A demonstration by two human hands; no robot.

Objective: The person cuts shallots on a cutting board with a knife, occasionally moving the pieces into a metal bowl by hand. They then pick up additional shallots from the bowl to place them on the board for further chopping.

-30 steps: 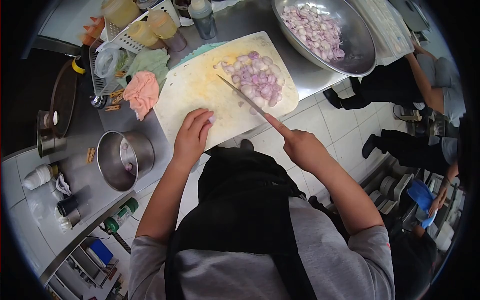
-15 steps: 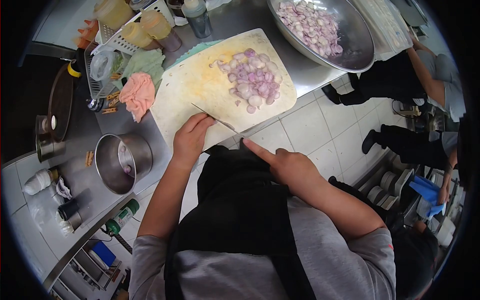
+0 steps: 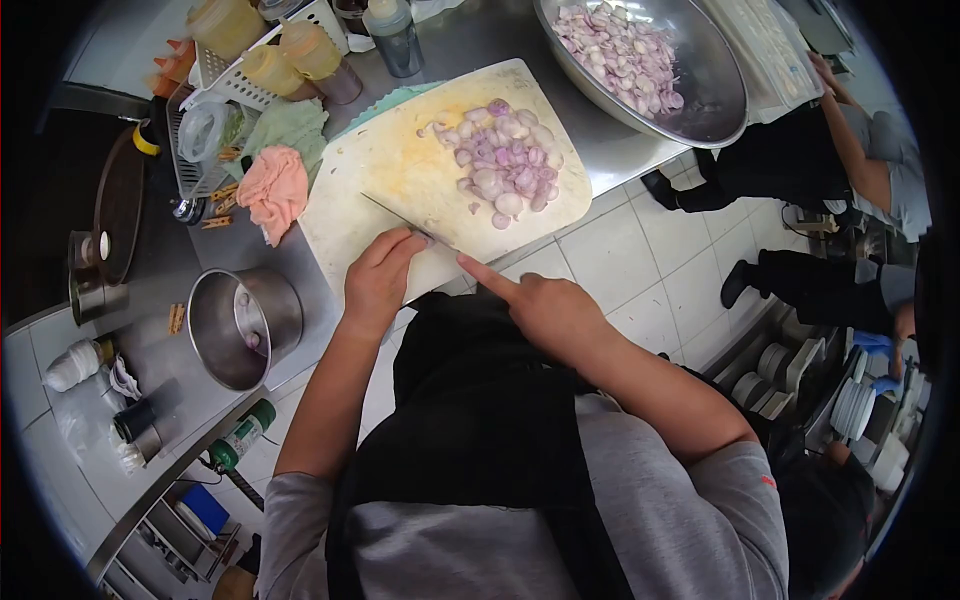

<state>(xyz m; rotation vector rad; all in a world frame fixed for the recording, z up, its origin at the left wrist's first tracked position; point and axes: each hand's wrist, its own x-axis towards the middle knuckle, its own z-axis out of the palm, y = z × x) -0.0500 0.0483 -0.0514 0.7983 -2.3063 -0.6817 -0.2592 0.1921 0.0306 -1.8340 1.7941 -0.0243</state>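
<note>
My left hand (image 3: pixel 377 278) is closed at the near edge of the white cutting board (image 3: pixel 350 185), its fingertips pinching a shallot (image 3: pixel 425 240), mostly hidden. My right hand (image 3: pixel 552 312) grips a knife (image 3: pixel 392 211), the index finger stretched along it toward the blade. The thin blade points away to the left, beside my left fingertips and over the board. Sliced shallots (image 3: pixel 510 165), pale and purple, lie in a heap on the board's right part.
A steel bowl (image 3: pixel 715 90) of sliced shallots stands at the upper right. Left of the board are a steel pot (image 3: pixel 280 315) with a few shallots inside, a pink cloth (image 3: pixel 272 190) and squeeze bottles (image 3: pixel 310 50). Two people stand to the right.
My right hand and the knife have slid left and forward, pushing the blade further over the board. My left hand has barely moved. At far right, a person's blue cloth has shifted, uncovering plates.
</note>
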